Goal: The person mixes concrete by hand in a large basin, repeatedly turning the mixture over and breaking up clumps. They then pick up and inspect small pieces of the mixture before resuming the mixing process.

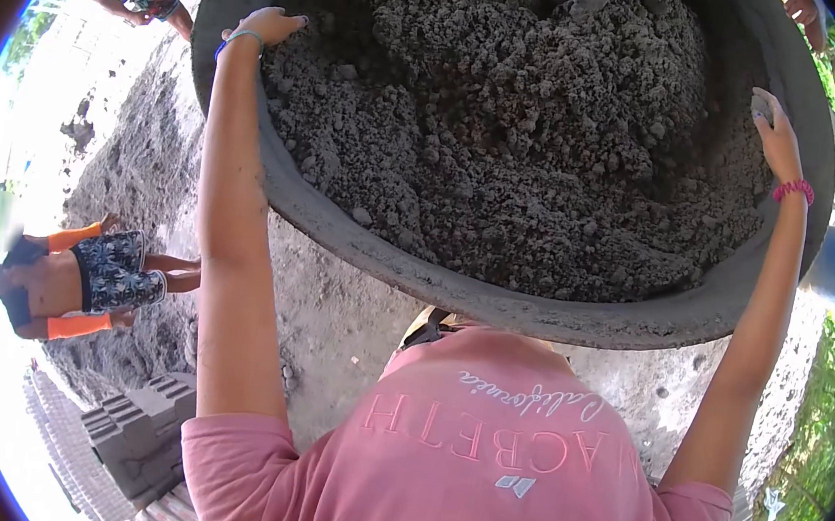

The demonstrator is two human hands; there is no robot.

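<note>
Honestly, gripping pan [494,303] by opposite rims with left hand [264,25] and right hand [776,134]; could tip sideways under heaped soil [530,141].

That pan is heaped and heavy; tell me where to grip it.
Grip the pan by its rim at two opposite sides, coming from outside, fingers hooked over the edge. It is wide, round, without visible handles, heaped with soil; a co-worker's hands hold it so.
</note>
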